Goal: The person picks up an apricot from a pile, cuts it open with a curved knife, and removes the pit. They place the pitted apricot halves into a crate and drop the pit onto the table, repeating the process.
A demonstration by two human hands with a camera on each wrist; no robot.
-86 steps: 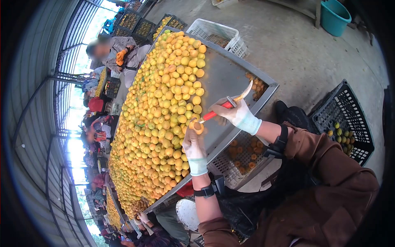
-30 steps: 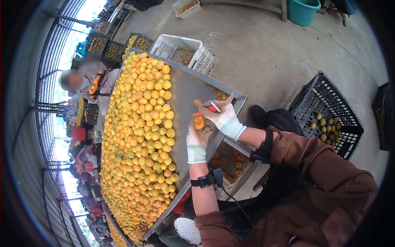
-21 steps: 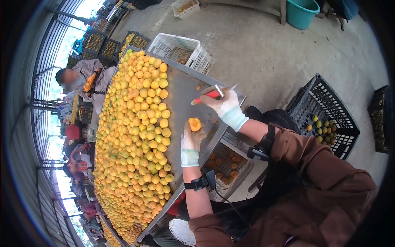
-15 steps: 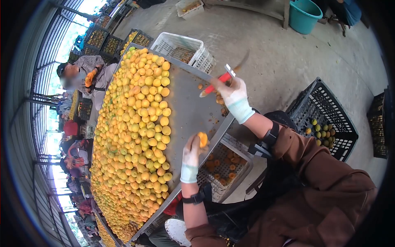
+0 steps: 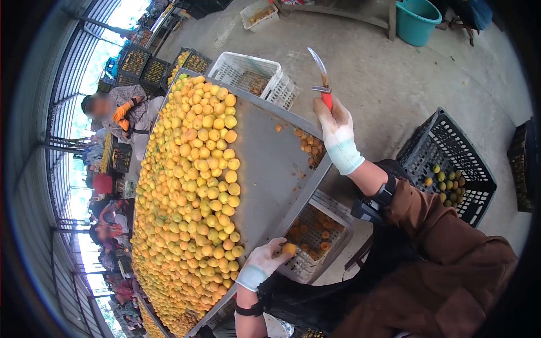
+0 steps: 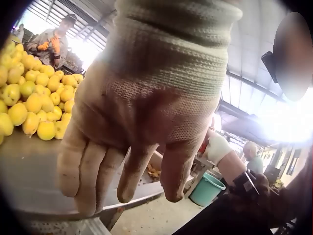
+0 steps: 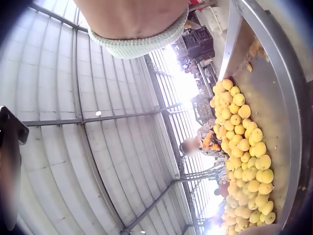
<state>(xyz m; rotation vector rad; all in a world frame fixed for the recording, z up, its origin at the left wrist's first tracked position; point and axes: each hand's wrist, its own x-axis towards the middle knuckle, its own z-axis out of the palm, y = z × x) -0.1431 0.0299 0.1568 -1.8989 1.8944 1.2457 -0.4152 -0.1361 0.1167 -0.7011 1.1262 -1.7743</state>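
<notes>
- A small orange fruit piece [image 5: 289, 248] is pinched at the fingertips of the gloved left hand [image 5: 261, 262], low in the centre of the head view; the fruit sits at the tip end of the grip, beyond the palm.
- The fruit is held at the near edge of the metal table [image 5: 270, 169], just above a white crate [image 5: 304, 269] in which cut orange pieces lie.
- In the left wrist view only the back of the glove [image 6: 146, 98] is seen, fingers hanging down, and the fruit is hidden behind them.
- A red-handled knife [image 5: 320, 76] is clasped in the gloved right hand [image 5: 336, 130] in the upper centre of the head view, its curved blade pointing up and away from the table.
- The knife and the fruit are well apart.
- A heap of yellow fruit [image 5: 191, 180] covers the left half of the table.
- A black crate [image 5: 451, 163] with a few greenish fruits stands at the right edge.
- A teal bucket [image 5: 417, 14] stands at the top right.
</notes>
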